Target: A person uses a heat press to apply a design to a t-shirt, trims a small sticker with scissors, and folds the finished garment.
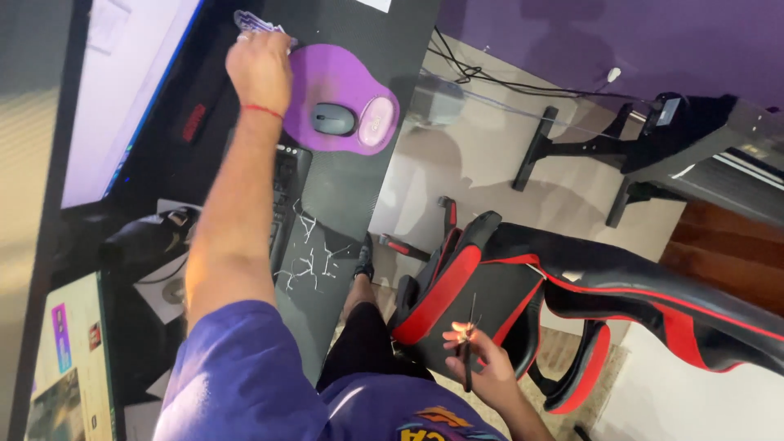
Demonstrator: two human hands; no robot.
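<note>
hands: two, the left hand [260, 67] stretched out over the worktop [343, 188], the right hand [482, 363] low beside the chair
thin dark tools: one, a thin dark tool [469, 343] in the right hand
small patterned things: one, a small patterned thing [257, 23] at the left hand's fingers [245, 37]
computer mice: one, a grey mouse [333, 119]
mouse pads: one, a purple pad [343, 94] with a wrist rest
screens: two, a large monitor [122, 90] and a smaller screen [69, 367]
keyboards: one, a dark keyboard [287, 192], partly hidden by the arm
chairs: one, a black and red chair [572, 302]
red wrist strings: one red wrist string [263, 109]
</note>
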